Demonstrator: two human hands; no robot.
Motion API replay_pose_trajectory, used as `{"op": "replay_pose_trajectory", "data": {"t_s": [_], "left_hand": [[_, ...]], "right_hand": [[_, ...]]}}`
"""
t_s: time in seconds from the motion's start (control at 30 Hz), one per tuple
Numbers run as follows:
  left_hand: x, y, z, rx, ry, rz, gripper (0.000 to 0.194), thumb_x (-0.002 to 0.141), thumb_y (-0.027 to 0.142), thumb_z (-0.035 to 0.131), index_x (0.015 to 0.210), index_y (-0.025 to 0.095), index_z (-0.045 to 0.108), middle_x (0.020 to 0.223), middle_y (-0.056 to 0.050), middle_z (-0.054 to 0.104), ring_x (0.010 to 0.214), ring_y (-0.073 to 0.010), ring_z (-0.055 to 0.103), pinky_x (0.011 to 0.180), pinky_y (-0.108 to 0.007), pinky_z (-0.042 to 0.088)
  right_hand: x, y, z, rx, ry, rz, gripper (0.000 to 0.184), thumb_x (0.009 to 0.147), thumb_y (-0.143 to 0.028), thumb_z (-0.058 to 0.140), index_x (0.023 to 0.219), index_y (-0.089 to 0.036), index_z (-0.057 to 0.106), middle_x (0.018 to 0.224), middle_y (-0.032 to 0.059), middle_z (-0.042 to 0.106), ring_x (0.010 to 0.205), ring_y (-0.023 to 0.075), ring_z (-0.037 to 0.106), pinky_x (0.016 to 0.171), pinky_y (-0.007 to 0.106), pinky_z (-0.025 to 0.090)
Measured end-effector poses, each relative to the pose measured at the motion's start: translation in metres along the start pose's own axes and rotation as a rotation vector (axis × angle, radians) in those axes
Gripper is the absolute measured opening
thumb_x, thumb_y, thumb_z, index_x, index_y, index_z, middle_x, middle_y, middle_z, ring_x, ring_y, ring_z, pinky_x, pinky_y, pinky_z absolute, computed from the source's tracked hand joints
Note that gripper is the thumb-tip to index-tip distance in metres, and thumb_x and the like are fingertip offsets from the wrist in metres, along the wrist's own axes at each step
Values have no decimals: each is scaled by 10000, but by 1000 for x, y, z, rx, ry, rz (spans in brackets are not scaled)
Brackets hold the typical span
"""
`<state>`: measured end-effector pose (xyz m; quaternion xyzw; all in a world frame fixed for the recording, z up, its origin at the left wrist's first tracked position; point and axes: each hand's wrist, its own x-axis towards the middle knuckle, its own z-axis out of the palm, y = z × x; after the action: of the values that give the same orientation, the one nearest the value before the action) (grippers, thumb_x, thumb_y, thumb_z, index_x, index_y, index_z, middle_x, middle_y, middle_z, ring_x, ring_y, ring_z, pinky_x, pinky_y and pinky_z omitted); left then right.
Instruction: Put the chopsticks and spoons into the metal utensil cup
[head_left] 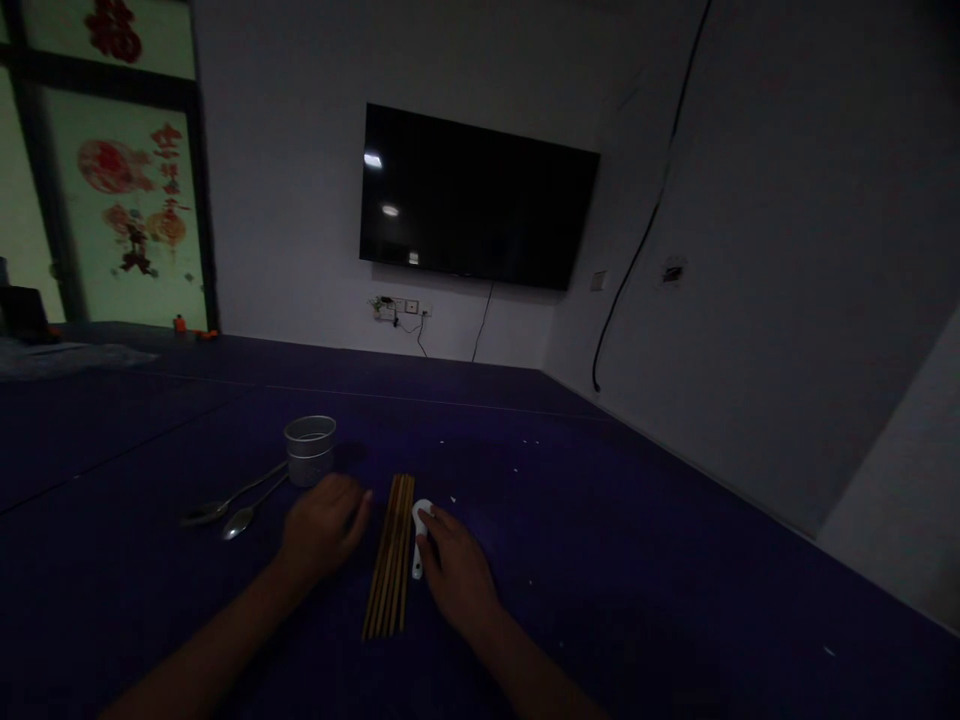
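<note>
A white soup spoon (418, 560) lies on the dark blue table with its handle toward me. My right hand (457, 575) is closed on it, fingertips over the bowl and thumb at the side. Just left of the spoon, several wooden chopsticks (390, 560) lie side by side in a bundle. On their other side is my left hand (324, 525), its fingers curled in and apart from the chopsticks; nothing shows in it. Behind that hand stands a grey metal cup (310, 455). Two metal spoons, a nearer one (240, 522) and a farther one (206, 514), lie left of the cup.
The blue tabletop (637, 560) reaches to the walls, with small white scraps on it. Clear plastic sheeting (67, 358) lies at the far left. A black cable (630, 275) hangs down the right wall, and a television (480, 200) is mounted ahead.
</note>
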<state>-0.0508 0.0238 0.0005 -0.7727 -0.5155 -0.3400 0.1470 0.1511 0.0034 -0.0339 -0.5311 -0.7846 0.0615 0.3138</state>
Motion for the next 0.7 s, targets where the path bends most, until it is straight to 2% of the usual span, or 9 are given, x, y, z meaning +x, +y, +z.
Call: {"op": "replay_pose_trajectory", "data": {"t_s": [0.07, 0.17, 0.23, 0.27, 0.37, 0.43, 0.53, 0.7], "left_hand": [[4, -18, -16, 216, 91, -158, 370, 888, 350, 338, 725, 171, 618, 767, -109, 616, 824, -251, 552, 768, -395, 424], [7, -46, -37, 471, 237, -455, 359, 885, 344, 337, 904, 124, 620, 942, -146, 614, 965, -310, 515, 814, -458, 374], [5, -61, -45, 545, 172, -582, 365, 880, 332, 344, 990, 97, 602, 1045, -166, 598, 1002, -327, 497, 803, -463, 372], [3, -67, -48, 555, 98, -633, 369, 878, 333, 344, 972, 94, 608, 1060, -172, 595, 1004, -337, 495, 788, -466, 377], [-2, -79, -48, 492, -132, -690, 400, 866, 373, 352, 865, 92, 637, 1030, -201, 603, 1019, -374, 492, 748, -473, 391], [-3, -83, -46, 435, -221, -702, 403, 850, 394, 379, 802, 96, 647, 995, -214, 613, 1023, -388, 498, 736, -479, 396], [-2, -87, -42, 397, -279, -728, 355, 833, 355, 404, 760, 106, 647, 983, -217, 622, 1024, -380, 516, 741, -481, 402], [-3, -94, -39, 388, -307, -728, 269, 799, 203, 384, 705, 122, 622, 964, -202, 639, 1010, -363, 532, 741, -481, 410]], "right_hand": [[0, 0, 0, 7, 6, 2, 405, 928, -280, 353, 1278, -184, 532, 1316, 85, 528, 1226, 213, 463, 1025, 378, 365], [0, 0, 0, 11, 6, 14, 410, 931, -291, 345, 1283, -188, 527, 1314, 84, 530, 1224, 213, 466, 1024, 382, 366], [0, 0, 0, 12, 0, 23, 413, 931, -297, 343, 1286, -191, 525, 1314, 80, 530, 1223, 214, 467, 1021, 384, 369], [0, 0, 0, 12, -5, 26, 414, 931, -298, 343, 1287, -191, 525, 1313, 78, 532, 1223, 214, 467, 1020, 382, 371], [1, 0, 0, 8, -12, 24, 417, 931, -297, 341, 1282, -178, 531, 1305, 82, 539, 1222, 217, 468, 1017, 375, 375], [1, 0, 0, 7, -8, 16, 417, 930, -297, 340, 1279, -176, 534, 1300, 84, 543, 1216, 218, 474, 1015, 372, 377], [1, 0, 0, 6, -3, 8, 416, 929, -299, 340, 1277, -184, 536, 1291, 85, 551, 1202, 219, 488, 1006, 373, 384], [1, 1, 1, 1, 0, 7, 414, 928, -304, 342, 1274, -191, 539, 1288, 81, 553, 1204, 222, 485, 1007, 380, 381]]}}
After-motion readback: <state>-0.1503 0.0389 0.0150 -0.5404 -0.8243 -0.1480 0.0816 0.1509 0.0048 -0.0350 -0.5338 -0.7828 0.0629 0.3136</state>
